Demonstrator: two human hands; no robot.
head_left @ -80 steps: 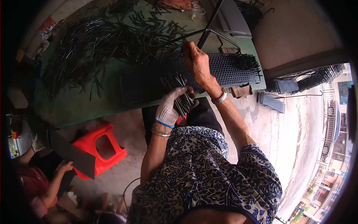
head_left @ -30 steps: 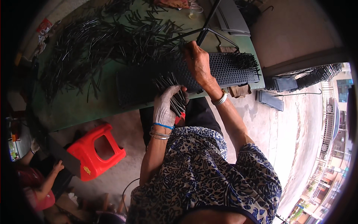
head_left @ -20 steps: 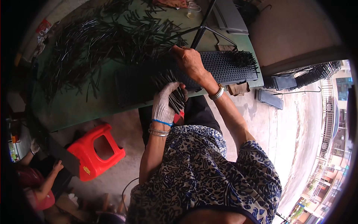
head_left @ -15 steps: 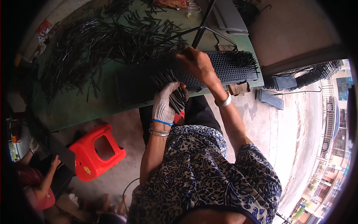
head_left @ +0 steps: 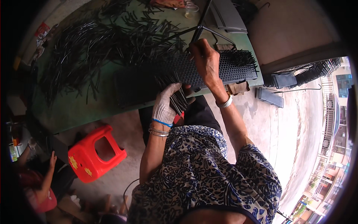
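Observation:
My left hand [head_left: 166,102], in a pale knitted glove, is closed around a bundle of thin black sticks [head_left: 179,101] at the near edge of a long dark perforated panel [head_left: 232,71]. Bare and closed, my right hand [head_left: 208,63] hangs over the middle of that panel. Its fingertips point toward the far side, and whatever they pinch is hidden. Many short black pieces [head_left: 241,58] stand up from the panel's right end. The left part of the panel lies in dark shade, so its holes barely show.
A large heap of black sticks [head_left: 108,43] covers much of the green table [head_left: 71,114]. Dark metal bars [head_left: 199,31] rise behind the panel. A red plastic stool [head_left: 85,168] stands at lower left, near another person's arm [head_left: 47,173]. A grey block [head_left: 269,98] lies on the floor at right.
My right hand has shifted a little right and away from me over the panel, its fingers more upright. The left hand keeps the bundle nearly in place. At lower left, the other person's hands moved slightly.

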